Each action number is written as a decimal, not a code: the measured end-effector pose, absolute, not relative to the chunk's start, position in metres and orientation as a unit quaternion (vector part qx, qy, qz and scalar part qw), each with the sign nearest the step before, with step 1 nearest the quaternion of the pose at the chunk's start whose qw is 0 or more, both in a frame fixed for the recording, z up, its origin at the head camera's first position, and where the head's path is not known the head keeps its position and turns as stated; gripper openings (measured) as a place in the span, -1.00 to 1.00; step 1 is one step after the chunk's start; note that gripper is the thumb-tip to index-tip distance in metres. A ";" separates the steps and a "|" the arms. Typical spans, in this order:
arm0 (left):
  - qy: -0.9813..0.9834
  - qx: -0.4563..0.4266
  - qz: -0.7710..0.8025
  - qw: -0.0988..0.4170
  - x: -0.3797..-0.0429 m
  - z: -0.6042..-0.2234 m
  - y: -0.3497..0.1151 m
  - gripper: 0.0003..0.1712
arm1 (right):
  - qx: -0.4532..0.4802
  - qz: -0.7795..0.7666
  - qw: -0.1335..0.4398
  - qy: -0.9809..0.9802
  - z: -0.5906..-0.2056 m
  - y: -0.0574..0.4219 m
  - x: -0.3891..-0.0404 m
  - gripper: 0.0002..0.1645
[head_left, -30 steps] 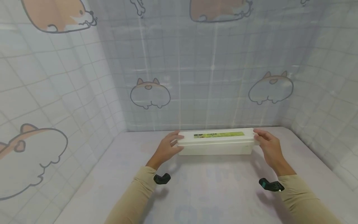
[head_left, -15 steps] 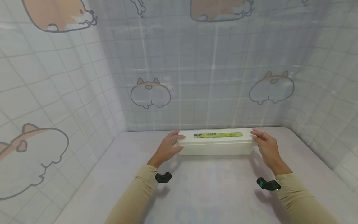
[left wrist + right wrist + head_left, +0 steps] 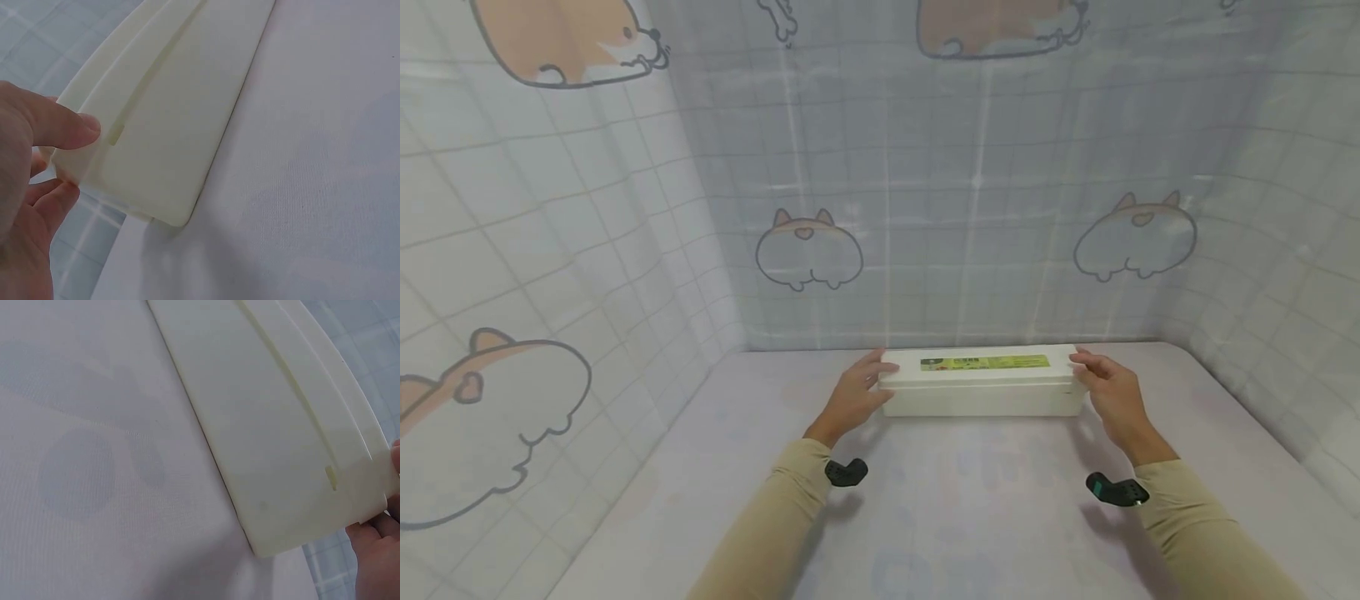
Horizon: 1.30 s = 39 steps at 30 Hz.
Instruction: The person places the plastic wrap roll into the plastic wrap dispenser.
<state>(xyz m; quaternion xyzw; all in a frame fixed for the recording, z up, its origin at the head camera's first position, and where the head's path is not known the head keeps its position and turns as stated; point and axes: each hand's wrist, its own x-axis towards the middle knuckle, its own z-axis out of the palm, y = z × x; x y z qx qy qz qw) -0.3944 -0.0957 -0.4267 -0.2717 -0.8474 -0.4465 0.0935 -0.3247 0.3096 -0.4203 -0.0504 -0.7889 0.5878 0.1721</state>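
A long white plastic lidded box [image 3: 981,402] lies crosswise toward the back of the table, its lid down. Along the top runs a green label [image 3: 985,362]. My left hand [image 3: 852,398] grips the box's left end; in the left wrist view the thumb [image 3: 87,130] presses the front of the lid rim while other fingers curl round the end. At the opposite end my right hand [image 3: 1114,400] holds the lid's corner, fingertips over its top. The right wrist view shows fingers [image 3: 375,540] tucked under the lid's overhang, the rest of that hand out of frame.
The table [image 3: 940,508] has a pale cloth with faint print. A grid-patterned curtain [image 3: 962,275] with cartoon dogs hangs right behind the box and along both sides. Dark wrist devices [image 3: 846,472] sit on both forearms.
My right hand has shifted slightly left, its fingertips further over the lid's end. The left hand keeps its grip. The head view has turned slightly; the box stays in its place.
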 end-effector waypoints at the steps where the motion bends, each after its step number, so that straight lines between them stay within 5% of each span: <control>1: -0.848 -0.270 -0.446 0.093 -0.395 -0.427 -0.096 -0.56 | -0.051 0.587 0.172 -0.789 -0.420 0.309 -0.325 -0.52; 25: -0.852 -0.243 -0.462 0.038 -0.395 -0.424 -0.094 -0.55 | -0.073 0.579 0.151 -0.798 -0.420 0.314 -0.319 -0.46; 39: -0.838 -0.229 -0.492 0.064 -0.390 -0.429 -0.089 -0.52 | -0.067 0.559 0.145 -0.813 -0.419 0.311 -0.321 -0.45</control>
